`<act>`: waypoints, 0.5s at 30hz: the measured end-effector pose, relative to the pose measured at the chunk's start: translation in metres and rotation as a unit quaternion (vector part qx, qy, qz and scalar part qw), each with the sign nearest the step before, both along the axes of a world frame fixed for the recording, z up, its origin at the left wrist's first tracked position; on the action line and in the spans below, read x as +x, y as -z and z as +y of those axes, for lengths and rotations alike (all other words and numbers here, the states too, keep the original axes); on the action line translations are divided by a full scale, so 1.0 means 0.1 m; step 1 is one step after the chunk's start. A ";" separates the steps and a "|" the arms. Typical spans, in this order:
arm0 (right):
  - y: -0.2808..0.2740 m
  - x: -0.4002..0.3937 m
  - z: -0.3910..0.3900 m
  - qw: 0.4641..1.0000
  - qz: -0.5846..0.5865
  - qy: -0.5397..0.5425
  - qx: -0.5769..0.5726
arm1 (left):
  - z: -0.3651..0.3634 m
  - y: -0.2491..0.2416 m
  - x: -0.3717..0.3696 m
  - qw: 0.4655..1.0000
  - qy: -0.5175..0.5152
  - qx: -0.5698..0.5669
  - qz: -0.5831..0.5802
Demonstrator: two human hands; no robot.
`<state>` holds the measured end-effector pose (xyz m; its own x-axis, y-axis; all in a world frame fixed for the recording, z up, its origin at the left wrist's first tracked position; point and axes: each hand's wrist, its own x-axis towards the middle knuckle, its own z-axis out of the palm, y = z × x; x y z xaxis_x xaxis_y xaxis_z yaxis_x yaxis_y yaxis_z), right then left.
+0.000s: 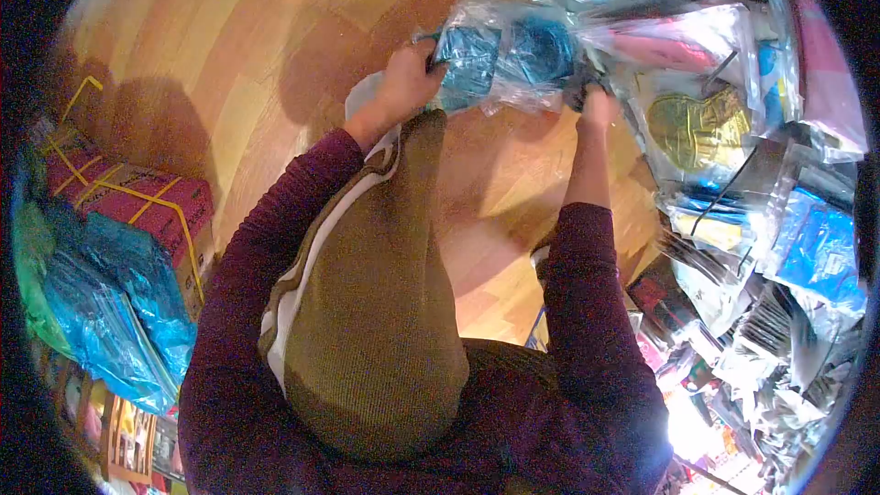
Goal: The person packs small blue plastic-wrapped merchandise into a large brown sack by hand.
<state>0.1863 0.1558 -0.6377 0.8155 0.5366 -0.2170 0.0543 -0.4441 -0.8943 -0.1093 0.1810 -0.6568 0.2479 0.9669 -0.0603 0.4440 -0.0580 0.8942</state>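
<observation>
A clear plastic package with two folded blue items (469,62) inside stretches between my hands above the wooden floor. My left hand (410,82) is closed on its left end, the thumb and fingers pinching the wrap. At its right end, my right hand (598,105) is closed on the edge of the plastic. Shadow darkens the right fingertips, so their exact grip is hard to see. The wrap is crinkled and shiny. A pale, rounded piece (364,96) shows just behind my left wrist; its kind cannot be made out.
Bagged goods line the right side, among them a gold item (697,124), a pink packet (665,48) and a blue packet (820,243). At left, a red box with yellow straps (137,197) stands beside blue plastic bags (110,302). My raised knee (376,312) fills the middle.
</observation>
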 end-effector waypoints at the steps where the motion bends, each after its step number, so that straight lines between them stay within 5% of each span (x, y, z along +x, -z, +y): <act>1: -0.09 -0.10 0.03 0.994 -0.042 -0.090 -0.042 | 0.00 0.00 0.01 1.000 0.001 -0.002 0.004; 3: -0.05 -0.10 0.07 0.976 -0.085 -0.181 -0.082 | 0.02 -0.04 0.04 1.000 0.000 -0.003 0.007; 5: 0.26 0.02 0.05 0.894 -0.179 -0.330 -0.245 | 0.00 -0.12 0.03 0.998 -0.011 0.061 0.008; 7: 0.04 -0.27 -0.04 0.900 -0.222 -0.270 -0.260 | -0.01 -0.07 0.06 0.996 -0.018 0.082 0.016; 9: 0.08 -0.28 -0.14 0.883 -0.346 -0.272 -0.160 | -0.02 -0.07 0.08 0.994 -0.022 0.103 0.020; 11: 0.04 -0.31 -0.23 0.880 -0.353 -0.291 -0.127 | 0.00 -0.14 0.09 1.000 -0.001 0.002 0.021; 15: -0.35 -0.76 -0.36 0.885 -0.330 -0.327 0.027 | 0.03 -0.15 0.11 0.999 0.000 0.027 -0.021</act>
<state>0.1107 0.1202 -0.6029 0.2664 0.9356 0.2315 0.8018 -0.0819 -0.5920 -0.0987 0.1835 -0.6421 0.2489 0.9685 0.0026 0.4062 -0.1069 0.9075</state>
